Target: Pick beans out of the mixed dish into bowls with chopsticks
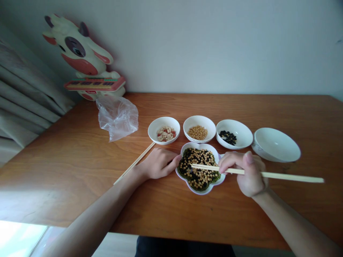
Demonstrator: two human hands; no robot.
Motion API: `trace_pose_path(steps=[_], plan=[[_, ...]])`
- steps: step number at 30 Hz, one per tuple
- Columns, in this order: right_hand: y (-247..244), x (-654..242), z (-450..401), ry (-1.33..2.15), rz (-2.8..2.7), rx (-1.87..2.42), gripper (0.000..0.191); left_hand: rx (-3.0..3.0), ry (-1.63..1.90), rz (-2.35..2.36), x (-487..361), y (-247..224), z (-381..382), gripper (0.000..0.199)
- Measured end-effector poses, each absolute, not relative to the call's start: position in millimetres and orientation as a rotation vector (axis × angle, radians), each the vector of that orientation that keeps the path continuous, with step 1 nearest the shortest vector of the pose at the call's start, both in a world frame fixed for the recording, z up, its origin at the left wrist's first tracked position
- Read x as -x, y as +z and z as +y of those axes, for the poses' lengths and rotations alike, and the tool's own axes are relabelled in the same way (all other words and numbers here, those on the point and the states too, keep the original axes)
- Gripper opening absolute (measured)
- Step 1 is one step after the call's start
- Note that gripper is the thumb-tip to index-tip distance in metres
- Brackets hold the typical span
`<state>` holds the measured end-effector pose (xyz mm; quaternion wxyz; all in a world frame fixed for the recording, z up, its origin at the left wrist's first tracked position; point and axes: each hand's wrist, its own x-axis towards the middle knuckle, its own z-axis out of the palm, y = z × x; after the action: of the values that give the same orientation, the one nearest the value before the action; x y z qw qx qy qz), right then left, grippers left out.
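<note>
Head view: a right hand (246, 174) holds chopsticks (289, 175) over a flower-shaped dish (199, 191) of mixed beans (198, 167).
The right hand is closed around the chopsticks near their middle, tips close together just above the beans, with nothing visible between them. The left hand (158, 163) lies half-curled and empty on the wooden table (80, 185), its fingers at the dish's rim. A thin chopstick (134, 163) lies beside it. Three white bowls (199, 123) of nuts and beans stand just beyond.

Single head-worn view, close above wooden table (80, 142), facing forward and down toward hands (158, 163), wall (214, 46) beyond.
</note>
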<state>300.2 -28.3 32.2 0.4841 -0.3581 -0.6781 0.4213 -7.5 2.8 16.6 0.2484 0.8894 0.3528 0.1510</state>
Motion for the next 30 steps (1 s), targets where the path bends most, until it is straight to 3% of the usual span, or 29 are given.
trace_pose_path(steps=[7, 15, 21, 30], plan=[[35, -311, -8, 0.764, -1.326, 0.88, 0.069, -2.454, 0.4, 0.956, 9, 15, 3, 0.048], [41, -317, -1, 0.879, -1.322, 0.935, 0.073, -2.445, 0.381, 0.97, 8, 17, 3, 0.048], [41, -317, -10, 1.191, -1.789, 0.911, 0.074, -2.408, 0.378, 0.999, 7, 18, 2, 0.049], [37, -310, -17, 1.228, -2.068, 0.864, 0.078, -2.404, 0.365, 1.019, 8, 16, 1, 0.049]])
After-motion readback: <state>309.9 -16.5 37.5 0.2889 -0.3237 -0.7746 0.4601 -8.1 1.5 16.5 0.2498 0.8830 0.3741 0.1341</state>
